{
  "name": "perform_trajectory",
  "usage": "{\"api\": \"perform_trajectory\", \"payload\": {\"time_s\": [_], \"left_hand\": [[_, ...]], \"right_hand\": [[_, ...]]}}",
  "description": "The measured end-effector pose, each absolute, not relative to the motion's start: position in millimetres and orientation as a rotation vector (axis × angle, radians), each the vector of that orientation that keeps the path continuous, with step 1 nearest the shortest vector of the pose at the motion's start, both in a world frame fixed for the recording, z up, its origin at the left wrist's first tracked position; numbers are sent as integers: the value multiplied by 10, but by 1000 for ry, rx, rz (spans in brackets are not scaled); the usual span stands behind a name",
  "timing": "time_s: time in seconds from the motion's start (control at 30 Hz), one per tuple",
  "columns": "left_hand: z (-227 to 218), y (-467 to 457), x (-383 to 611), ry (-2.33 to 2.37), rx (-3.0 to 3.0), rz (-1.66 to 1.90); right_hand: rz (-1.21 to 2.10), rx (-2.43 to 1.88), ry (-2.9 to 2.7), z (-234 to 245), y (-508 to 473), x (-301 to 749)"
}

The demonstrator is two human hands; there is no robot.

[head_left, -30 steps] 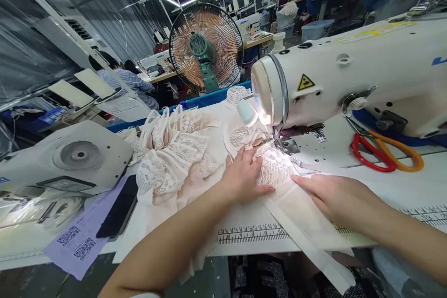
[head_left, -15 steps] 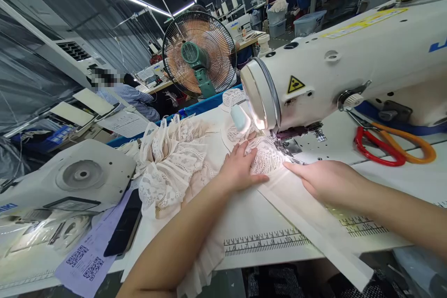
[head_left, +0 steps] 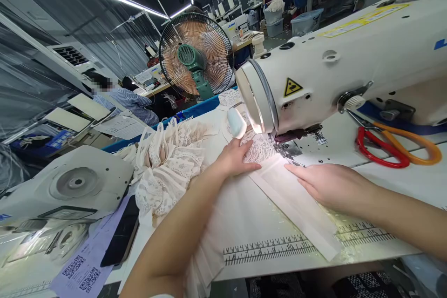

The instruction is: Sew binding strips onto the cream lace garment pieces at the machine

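Observation:
My left hand lies flat, fingers spread, on cream lace fabric just left of the presser foot of a white sewing machine. My right hand also lies flat and open, pressing a plain cream fabric strip that runs from the needle toward me. More bunched lace garment is piled to the left of my left arm.
Red and orange scissors lie on the machine bed at right. A phone and a QR-code paper lie at lower left beside another machine part. A fan stands behind. A printed ruler marks the table edge. A person sits at far left.
Both hands have slid the lace and strip farther toward the presser foot. The strip's near end has moved up onto the table. The view shifted slightly.

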State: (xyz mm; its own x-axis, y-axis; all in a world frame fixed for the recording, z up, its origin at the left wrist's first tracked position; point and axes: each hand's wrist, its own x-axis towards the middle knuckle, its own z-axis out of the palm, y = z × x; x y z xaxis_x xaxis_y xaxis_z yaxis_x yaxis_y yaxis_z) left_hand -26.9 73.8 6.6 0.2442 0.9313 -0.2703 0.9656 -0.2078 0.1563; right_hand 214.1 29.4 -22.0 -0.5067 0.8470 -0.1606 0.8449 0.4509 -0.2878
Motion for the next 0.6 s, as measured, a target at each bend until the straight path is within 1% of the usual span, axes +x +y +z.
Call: {"api": "perform_trajectory", "payload": {"time_s": [0.13,0.23,0.43,0.6], "left_hand": [[57,807,-298,1775,2219,-187],[60,847,-312,1782,2239,-176],[79,905,-324,1790,2275,-159],[58,1000,-358,1783,2312,-129]], "right_hand": [[380,-1287,-2656,-372,216,2342],[356,-1131,-2670,-404,148,2473],[373,-1053,-2738,-306,2,2582],[343,-1075,-2696,-344,-40,2572]]}}
